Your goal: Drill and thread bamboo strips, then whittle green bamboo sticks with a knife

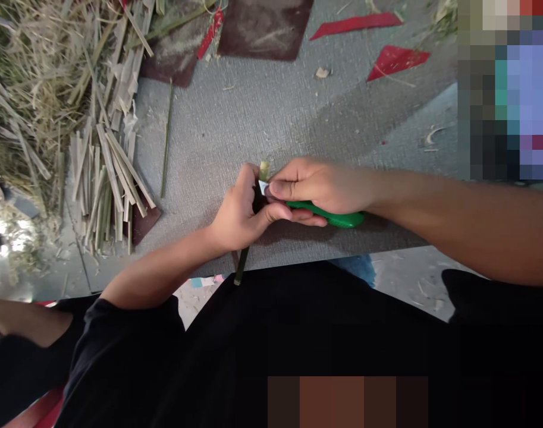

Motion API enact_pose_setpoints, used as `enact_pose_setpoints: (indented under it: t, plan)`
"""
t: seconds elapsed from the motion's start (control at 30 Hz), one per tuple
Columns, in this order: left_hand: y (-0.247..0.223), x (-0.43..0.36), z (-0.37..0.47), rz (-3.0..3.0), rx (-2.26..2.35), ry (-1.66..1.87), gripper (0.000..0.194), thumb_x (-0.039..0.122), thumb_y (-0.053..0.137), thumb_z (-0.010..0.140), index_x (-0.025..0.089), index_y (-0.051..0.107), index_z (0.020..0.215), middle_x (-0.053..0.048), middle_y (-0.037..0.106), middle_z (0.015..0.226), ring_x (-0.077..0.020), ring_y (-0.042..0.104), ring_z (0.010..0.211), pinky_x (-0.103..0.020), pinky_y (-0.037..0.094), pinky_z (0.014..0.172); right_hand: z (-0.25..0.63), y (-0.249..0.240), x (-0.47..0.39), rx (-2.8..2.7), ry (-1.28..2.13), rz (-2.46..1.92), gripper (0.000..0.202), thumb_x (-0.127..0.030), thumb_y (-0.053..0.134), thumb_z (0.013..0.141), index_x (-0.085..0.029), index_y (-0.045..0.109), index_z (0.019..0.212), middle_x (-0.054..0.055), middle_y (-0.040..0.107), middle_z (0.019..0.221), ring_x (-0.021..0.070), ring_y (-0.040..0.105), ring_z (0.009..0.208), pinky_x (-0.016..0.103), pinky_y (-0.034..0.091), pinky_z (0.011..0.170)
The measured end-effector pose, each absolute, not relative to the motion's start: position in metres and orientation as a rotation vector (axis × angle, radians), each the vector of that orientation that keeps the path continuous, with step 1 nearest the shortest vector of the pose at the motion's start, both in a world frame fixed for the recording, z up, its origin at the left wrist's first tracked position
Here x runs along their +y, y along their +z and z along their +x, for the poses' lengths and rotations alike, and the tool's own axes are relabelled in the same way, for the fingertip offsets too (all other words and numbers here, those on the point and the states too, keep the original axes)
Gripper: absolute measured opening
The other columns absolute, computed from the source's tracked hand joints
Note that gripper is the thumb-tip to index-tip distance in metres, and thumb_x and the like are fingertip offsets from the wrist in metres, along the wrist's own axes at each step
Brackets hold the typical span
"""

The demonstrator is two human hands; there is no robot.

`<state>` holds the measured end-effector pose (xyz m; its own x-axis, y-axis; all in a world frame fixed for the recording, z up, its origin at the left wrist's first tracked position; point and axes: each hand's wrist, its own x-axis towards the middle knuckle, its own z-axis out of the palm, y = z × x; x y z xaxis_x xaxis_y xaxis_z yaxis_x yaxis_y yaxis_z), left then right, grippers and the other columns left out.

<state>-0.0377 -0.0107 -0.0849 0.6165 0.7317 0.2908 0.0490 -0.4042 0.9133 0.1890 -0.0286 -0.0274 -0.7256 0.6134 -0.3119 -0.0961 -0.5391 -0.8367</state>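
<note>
Item: my left hand [238, 211] clamped on green stalk [243, 257]; my right hand [313, 187], touching it, grips green-handled knife [338, 219]. Bare grey mat [262, 113] toward twelve o'clock; cut strips [106, 178] at nine.

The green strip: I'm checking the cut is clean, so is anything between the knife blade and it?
Nothing visible. The right hand presses the green-handled knife blade straight onto the green strip, which the left hand grips just below the cut.

Soft daylight, faint shadows, edges stretched, corners pixelated.
</note>
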Motion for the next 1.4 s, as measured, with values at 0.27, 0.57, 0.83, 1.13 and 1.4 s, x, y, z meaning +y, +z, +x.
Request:
enact_pose_setpoints:
  t: [0.27,0.57,0.83,1.13,1.4]
  plan:
    - [-0.084,-0.01,-0.039,1.836,0.683,0.852,0.075,0.089,0.083,0.084,0.027,0.051,0.11,0.008,0.052,0.079,-0.0093,0.044,0.061,-0.03,0.034,0.054,0.188,-0.023,-0.031,-1.171,2.243,-0.909,0.058,-0.058,0.074,0.116,-0.016,0.064,0.076,-0.003,0.052,0.057,0.008,0.05,0.041,0.022,0.035,0.042]
    - [-0.079,-0.011,-0.038,1.826,0.648,0.851,0.072,0.081,0.091,0.083,0.027,0.051,0.11,0.01,0.05,0.078,-0.007,0.041,0.057,-0.028,0.032,0.051,0.191,-0.036,-0.022,-1.257,2.397,-0.756,0.063,-0.067,0.078,0.11,-0.016,0.068,0.076,-0.003,0.052,0.054,0.0092,0.048,0.037,0.023,0.031,0.037]
    - [-0.078,-0.012,-0.037,1.818,0.708,0.86,0.074,0.089,0.084,0.085,0.026,0.053,0.109,0.01,0.052,0.07,-0.0076,0.04,0.054,-0.026,0.032,0.049,0.189,-0.028,-0.029,-1.196,2.241,-0.854,0.063,-0.064,0.073,0.115,-0.017,0.064,0.076,-0.003,0.052,0.055,0.0083,0.049,0.039,0.023,0.032,0.041]
    - [-0.075,-0.014,-0.034,1.86,0.704,0.917,0.065,0.079,0.085,0.092,0.025,0.053,0.109,0.013,0.047,0.066,-0.0047,0.037,0.048,-0.022,0.029,0.046,0.191,-0.026,-0.025,-1.231,2.299,-0.902,0.057,-0.057,0.069,0.119,-0.016,0.066,0.079,-0.002,0.053,0.057,0.0094,0.051,0.04,0.022,0.036,0.042]
    - [-0.076,-0.013,-0.034,1.768,0.748,0.825,0.072,0.085,0.087,0.086,0.026,0.051,0.108,0.013,0.05,0.064,-0.0051,0.038,0.047,-0.022,0.03,0.045,0.189,-0.037,-0.023,-1.292,2.279,-0.845,0.062,-0.065,0.067,0.118,-0.017,0.064,0.077,-0.002,0.052,0.053,0.0099,0.05,0.037,0.023,0.034,0.039]
